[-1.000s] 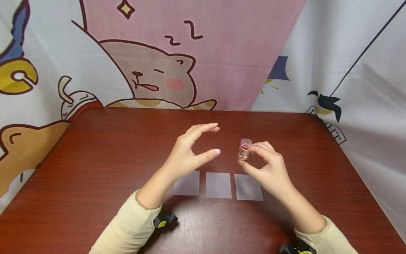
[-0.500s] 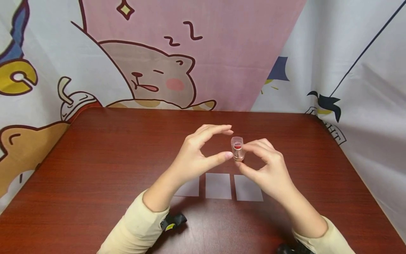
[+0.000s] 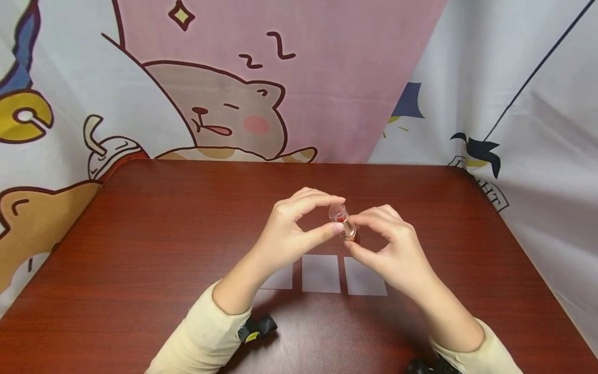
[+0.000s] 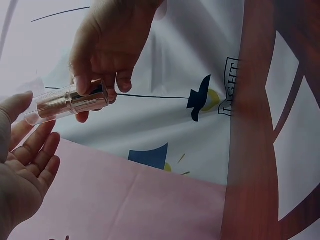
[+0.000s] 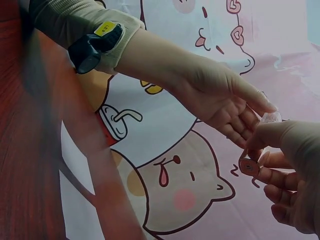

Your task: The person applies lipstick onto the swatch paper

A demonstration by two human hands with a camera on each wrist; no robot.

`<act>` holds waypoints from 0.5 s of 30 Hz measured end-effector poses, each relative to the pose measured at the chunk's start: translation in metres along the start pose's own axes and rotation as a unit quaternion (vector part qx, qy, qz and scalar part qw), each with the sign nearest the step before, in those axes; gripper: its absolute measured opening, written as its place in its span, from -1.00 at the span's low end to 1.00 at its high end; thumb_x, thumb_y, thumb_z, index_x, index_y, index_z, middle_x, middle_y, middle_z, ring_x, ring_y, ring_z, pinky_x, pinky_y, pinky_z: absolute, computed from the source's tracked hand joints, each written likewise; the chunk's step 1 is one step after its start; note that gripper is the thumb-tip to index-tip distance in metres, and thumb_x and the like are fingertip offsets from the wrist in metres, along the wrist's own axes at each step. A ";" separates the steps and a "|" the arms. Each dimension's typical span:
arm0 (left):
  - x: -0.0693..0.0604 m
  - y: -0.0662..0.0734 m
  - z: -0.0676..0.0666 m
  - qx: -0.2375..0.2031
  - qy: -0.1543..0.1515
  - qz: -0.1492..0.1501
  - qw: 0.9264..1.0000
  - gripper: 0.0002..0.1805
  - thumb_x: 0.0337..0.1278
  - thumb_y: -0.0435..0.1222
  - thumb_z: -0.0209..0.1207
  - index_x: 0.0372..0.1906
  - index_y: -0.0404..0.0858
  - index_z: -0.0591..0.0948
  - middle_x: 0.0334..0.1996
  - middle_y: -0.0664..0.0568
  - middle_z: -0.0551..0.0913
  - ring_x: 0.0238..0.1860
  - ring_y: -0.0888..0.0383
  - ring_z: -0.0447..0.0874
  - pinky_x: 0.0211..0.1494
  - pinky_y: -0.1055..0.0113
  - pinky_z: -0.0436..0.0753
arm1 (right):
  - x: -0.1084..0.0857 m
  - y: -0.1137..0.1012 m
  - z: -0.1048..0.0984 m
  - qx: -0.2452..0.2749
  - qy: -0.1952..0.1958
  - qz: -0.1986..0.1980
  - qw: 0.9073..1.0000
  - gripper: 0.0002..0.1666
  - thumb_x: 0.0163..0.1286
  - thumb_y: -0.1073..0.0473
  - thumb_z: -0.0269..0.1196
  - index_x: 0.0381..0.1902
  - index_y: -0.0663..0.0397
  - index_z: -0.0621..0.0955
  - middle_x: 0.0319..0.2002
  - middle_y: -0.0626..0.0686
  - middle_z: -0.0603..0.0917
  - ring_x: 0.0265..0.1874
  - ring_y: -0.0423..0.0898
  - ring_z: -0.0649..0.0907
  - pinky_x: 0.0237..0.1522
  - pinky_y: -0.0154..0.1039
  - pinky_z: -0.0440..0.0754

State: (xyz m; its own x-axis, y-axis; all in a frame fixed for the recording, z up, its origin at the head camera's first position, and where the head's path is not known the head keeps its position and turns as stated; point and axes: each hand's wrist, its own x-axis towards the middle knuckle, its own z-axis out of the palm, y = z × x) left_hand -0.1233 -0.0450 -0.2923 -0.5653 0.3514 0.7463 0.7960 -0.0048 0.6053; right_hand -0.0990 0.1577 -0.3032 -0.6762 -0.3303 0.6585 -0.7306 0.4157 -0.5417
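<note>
A lipstick (image 3: 348, 230) with a clear cap (image 3: 337, 212) and a rose-gold base is held up above the table between both hands. My left hand (image 3: 291, 228) pinches the clear cap end between thumb and index finger. My right hand (image 3: 399, 246) grips the base end with thumb and fingers. In the left wrist view the lipstick (image 4: 75, 101) lies almost level, and the cap still covers the inner tube. The right wrist view shows the flat end of the base (image 5: 249, 167), with fingers hiding most of the rest.
Three white square cards lie in a row on the dark red-brown table (image 3: 163, 234): a left card (image 3: 280, 278) partly behind my left hand, a middle card (image 3: 321, 274) and a right card (image 3: 364, 276). A cartoon-printed cloth (image 3: 336, 93) hangs behind the table.
The lipstick has moved left in my right hand and now tips its cap toward my left hand. My left hand has come rightward and closed its thumb and index finger on the cap.
</note>
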 end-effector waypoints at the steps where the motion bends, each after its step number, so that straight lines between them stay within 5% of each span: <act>1: 0.000 0.000 0.000 -0.001 0.001 0.001 1.000 -0.65 -0.07 -0.49 0.38 -0.08 -0.42 0.65 -0.22 -0.05 0.68 -0.12 0.16 0.56 0.01 0.19 0.54 | 0.000 0.000 0.000 0.000 -0.002 0.001 1.000 -0.60 -0.13 0.47 0.44 -0.27 0.07 0.70 -0.35 -0.15 0.66 -0.27 -0.15 0.50 -0.18 -0.35 0.40; 15: 0.002 0.003 -0.005 0.005 0.000 0.019 1.000 -0.70 -0.10 -0.52 0.38 -0.15 -0.43 0.67 -0.26 -0.05 0.69 -0.16 0.16 0.59 -0.04 0.23 0.57 | -0.003 -0.001 -0.002 0.011 -0.006 0.004 1.000 -0.59 -0.11 0.46 0.46 -0.22 0.11 0.72 -0.30 -0.11 0.69 -0.25 -0.14 0.53 -0.18 -0.35 0.43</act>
State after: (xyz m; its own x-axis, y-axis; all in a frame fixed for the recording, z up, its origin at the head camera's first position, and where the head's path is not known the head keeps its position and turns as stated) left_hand -0.1231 -0.0493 -0.2880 -0.5343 0.3510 0.7690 0.8191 -0.0098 0.5736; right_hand -0.0964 0.1596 -0.3035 -0.6829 -0.3380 0.6477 -0.7272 0.3990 -0.5585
